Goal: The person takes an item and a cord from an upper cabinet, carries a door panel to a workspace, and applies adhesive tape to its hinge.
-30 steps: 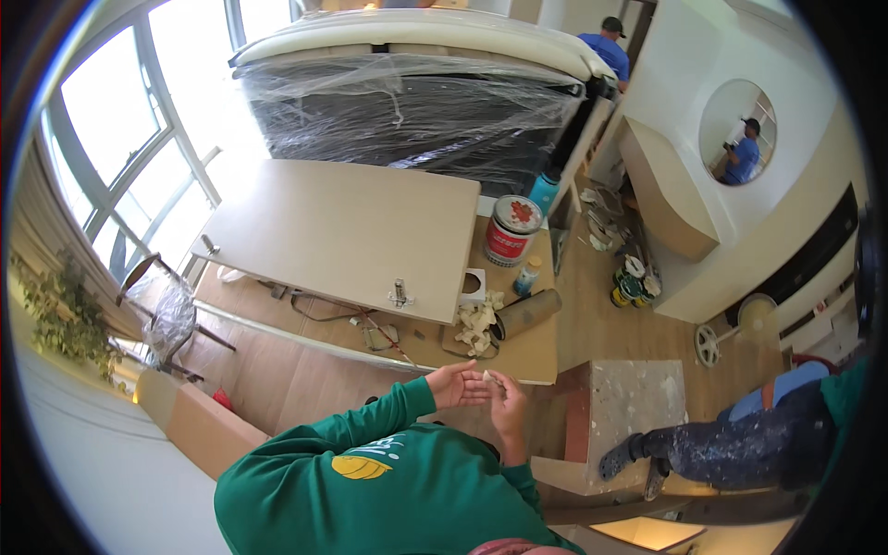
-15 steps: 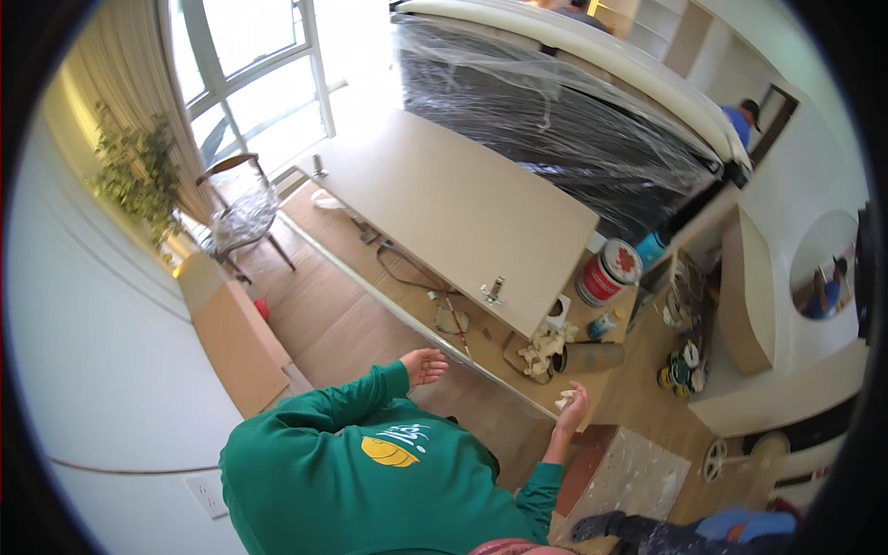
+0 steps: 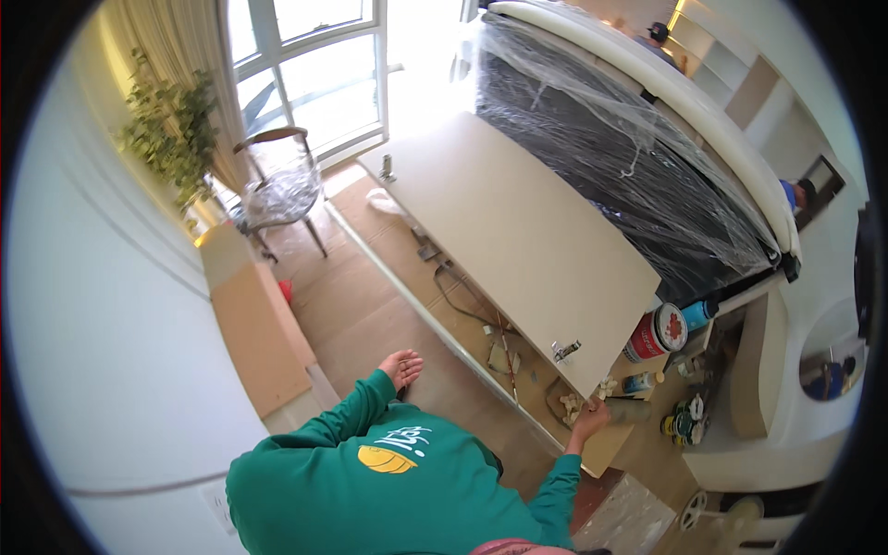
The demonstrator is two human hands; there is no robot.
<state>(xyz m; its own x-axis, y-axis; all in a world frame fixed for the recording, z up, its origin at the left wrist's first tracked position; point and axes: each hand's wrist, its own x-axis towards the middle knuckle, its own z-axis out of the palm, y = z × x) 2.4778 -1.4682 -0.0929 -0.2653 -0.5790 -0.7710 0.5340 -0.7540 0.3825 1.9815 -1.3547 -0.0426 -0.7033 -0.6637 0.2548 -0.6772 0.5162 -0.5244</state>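
Observation:
A large beige cabinet door (image 3: pixel 518 240) with metal hinges lies flat across a low workbench (image 3: pixel 355 239). At its near right corner is my right hand (image 3: pixel 592 419), fingers bent together against the corner; what they hold, if anything, is hidden. One metal hinge (image 3: pixel 566 351) sits near that corner and another hinge (image 3: pixel 387 168) near the far left corner. My left hand (image 3: pixel 402 369) hangs over the floor left of the workbench, palm up with fingers stretched out, holding nothing. Crumpled white paper (image 3: pixel 608 387) lies beside the right hand.
A red-and-white paint bucket (image 3: pixel 659 331), a blue can (image 3: pixel 698 314), a small bottle (image 3: pixel 640 381) and a grey cylinder (image 3: pixel 629 410) stand or lie right of the door. Behind is a plastic-wrapped dark panel (image 3: pixel 601 157). A wrapped chair (image 3: pixel 282 192) stands far left. Co-workers are at the right.
My right hand, which held a crumpled white wad, has moved up to the door's near corner. The view has shifted, so the door sits farther right. My left hand remains open.

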